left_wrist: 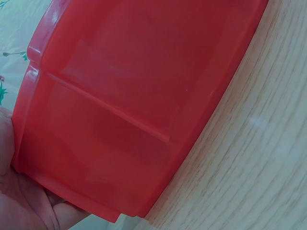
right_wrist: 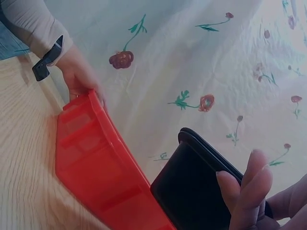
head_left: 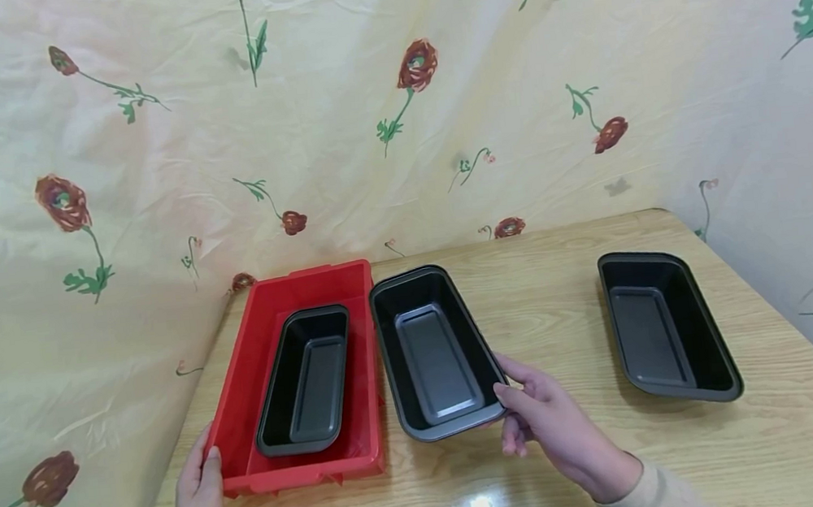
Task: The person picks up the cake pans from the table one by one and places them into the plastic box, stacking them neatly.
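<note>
My right hand pinches the near right corner of a black loaf pan, thumb on the rim and fingers beneath. The pan is lifted and tilted, and its left side lies close along the right wall of a red plastic bin. Inside that bin sits another loaf pan of the same dark kind. At the bin's near left corner my left hand grips the rim, the thumb on the near side. The right wrist view shows the held pan's dark outer side and the fingers against it.
A third loaf pan stands on the right part of the wooden table. Flower-patterned cloth hangs behind the table and at both sides. Light glares off the tabletop near its front.
</note>
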